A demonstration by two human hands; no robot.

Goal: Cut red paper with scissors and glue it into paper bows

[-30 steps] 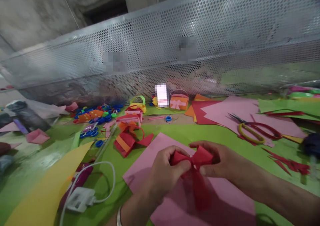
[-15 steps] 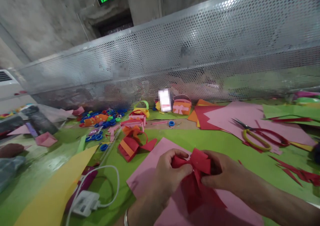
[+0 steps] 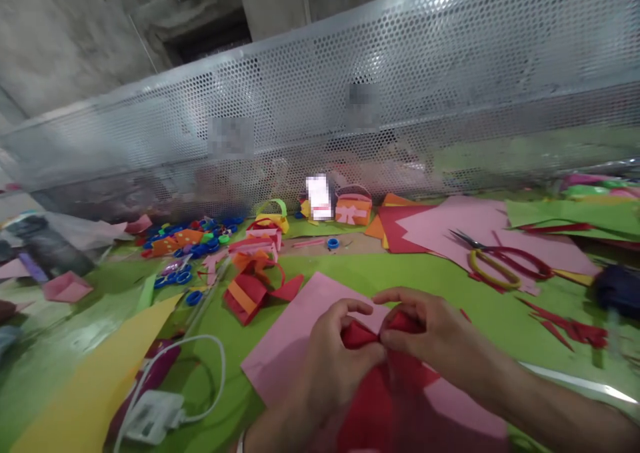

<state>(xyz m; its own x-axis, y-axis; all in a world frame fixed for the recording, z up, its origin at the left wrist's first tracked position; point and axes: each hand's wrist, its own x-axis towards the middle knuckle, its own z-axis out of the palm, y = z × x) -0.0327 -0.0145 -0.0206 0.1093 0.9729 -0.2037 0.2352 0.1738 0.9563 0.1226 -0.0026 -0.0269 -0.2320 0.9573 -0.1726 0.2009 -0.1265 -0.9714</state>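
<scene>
A red paper bow (image 3: 361, 333) is pinched between both hands, its long tails (image 3: 367, 406) hanging down toward me. My left hand (image 3: 337, 349) closes on the bow's left loop, thumb pressed near the middle. My right hand (image 3: 423, 323) grips the right loop, with thumb and index finger at the centre. Part of the bow is hidden by the fingers. Beneath the hands lies a pink paper sheet (image 3: 287, 333). Just beyond it sits a small red paper bag with an orange band (image 3: 245, 296).
Scissors with yellow and red handles (image 3: 495, 266) rest on pink paper (image 3: 465, 219) at the right. Red scraps (image 3: 570, 326) lie nearer. At left are a white charger with cable (image 3: 155, 416) and yellow paper (image 3: 95, 373). A perforated metal screen (image 3: 300, 99) stands behind.
My right hand has shifted over the bow's right loop, its fingers now covering more of it and nearer the left hand. The whole view has turned slightly to the right.
</scene>
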